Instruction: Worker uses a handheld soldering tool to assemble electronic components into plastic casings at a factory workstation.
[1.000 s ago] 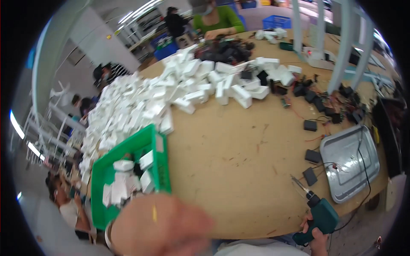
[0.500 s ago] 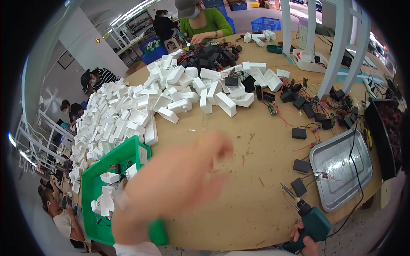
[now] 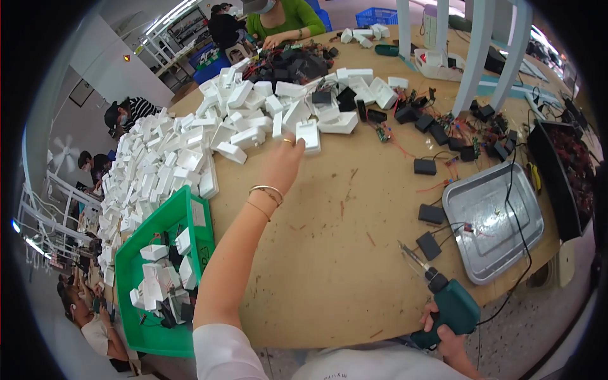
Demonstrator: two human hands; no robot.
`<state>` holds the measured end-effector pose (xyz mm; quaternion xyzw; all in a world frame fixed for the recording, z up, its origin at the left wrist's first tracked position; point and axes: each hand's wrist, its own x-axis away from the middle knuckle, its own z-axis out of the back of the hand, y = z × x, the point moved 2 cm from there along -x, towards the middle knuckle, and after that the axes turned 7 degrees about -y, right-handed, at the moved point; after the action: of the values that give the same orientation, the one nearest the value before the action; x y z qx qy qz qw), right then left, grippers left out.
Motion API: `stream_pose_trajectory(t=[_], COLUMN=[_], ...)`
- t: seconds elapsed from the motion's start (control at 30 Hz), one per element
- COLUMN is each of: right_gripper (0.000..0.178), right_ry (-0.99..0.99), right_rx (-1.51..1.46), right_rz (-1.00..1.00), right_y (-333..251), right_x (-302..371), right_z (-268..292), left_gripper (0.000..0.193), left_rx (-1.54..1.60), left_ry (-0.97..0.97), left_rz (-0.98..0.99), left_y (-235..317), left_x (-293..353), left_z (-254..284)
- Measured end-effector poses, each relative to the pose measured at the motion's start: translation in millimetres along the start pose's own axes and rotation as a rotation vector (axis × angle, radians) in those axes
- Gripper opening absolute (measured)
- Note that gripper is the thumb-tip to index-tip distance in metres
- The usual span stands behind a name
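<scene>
My left hand (image 3: 284, 166) reaches out over the table, its fingers closed on the near edge of a white plastic case (image 3: 309, 135). That case lies at the front of a big heap of similar white cases (image 3: 171, 149). My right hand (image 3: 447, 337) is wrapped round the handle of a green soldering gun (image 3: 457, 305) at the table's near right edge. The gun's metal tip points up and to the left, close to a small black box with wires (image 3: 429, 246).
A green bin (image 3: 136, 332) of white cases and black parts stands left of my arm. At right are a metal tray (image 3: 491, 266) crossed by a black cord, wired black boxes (image 3: 437, 133), white posts (image 3: 475, 63) and a black box of dark parts. A person in green sits opposite.
My left hand has moved from beside the green bin, away from me, to a white case at the heap's edge. The right hand keeps hold of the soldering gun. The whole view has shifted slightly.
</scene>
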<state>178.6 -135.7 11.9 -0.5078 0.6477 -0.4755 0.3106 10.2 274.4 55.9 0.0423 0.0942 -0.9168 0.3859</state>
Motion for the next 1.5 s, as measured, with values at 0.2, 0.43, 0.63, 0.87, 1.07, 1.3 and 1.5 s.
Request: stream_pose_trajectory(t=[0.2, 0.43, 0.63, 0.87, 1.07, 1.3, 1.5], right_gripper=[0.054, 0.051, 0.053, 0.057, 0.056, 0.06, 0.043], right_ry=[-0.031, -0.095, -0.134, -0.212, -0.22, -0.225, -0.294], right_rx=[0.098, 0.109, 0.122, 0.178, 0.156, 0.121, -0.104], right_rz=[0.026, 0.056, 0.025, -0.019, 0.005, -0.144, -0.209], right_y=[-1.9, 4.4, 3.4, 5.6, 9.1, 6.0, 2.8], right_x=[2.1, 10.9, 9.7, 7.1, 6.7, 11.8, 7.8], right_z=[-1.7, -3.9, 4.5, 6.8, 10.5, 10.8, 18.4], left_gripper=[0.076, 0.064, 0.03, 0.04, 0.041, 0.048, 0.06], left_rx=[0.291, 0.44, 0.994, 0.664, 0.412, 0.214, -0.025], left_ry=[0.16, -0.032, -0.135, -0.171, -0.48, 0.318, 0.201], left_rz=[0.355, 0.572, 0.088, 0.079, 0.068, 0.12, 0.167], left_y=[14.1, 10.7, 40.0, 89.2, 85.5, 38.7, 19.4], left_x=[-26.6, -19.4, 96.1, 153.3, 77.6, -101.0, -180.3], left_z=[-1.8, -15.4, 4.2, 42.3, 63.0, 5.6, -15.2])
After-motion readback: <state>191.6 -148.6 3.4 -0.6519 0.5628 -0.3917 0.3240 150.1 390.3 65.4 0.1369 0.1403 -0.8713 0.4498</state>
